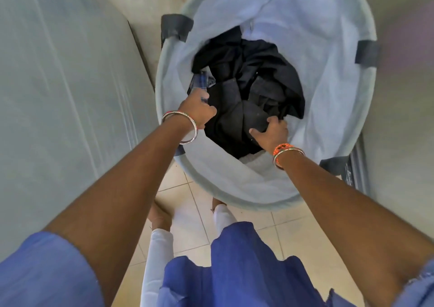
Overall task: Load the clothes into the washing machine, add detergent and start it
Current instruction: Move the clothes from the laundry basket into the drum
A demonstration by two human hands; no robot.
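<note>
A pale blue fabric laundry basket (328,100) stands on the floor in front of me, holding a heap of black clothes (253,78) and a bit of blue checked cloth (199,81) at its left side. Both my arms reach down into it. My left hand (196,109) grips the dark fabric at the heap's left edge, beside the checked piece. My right hand (271,130) grips the black clothes at the heap's near right. White cloth (256,160) shows under the heap by my right wrist.
A large pale grey surface (58,95) under a sheer cover fills the left side, close to the basket. A grey panel (404,118) stands on the right. Beige floor tiles (187,212) and my feet lie below the basket.
</note>
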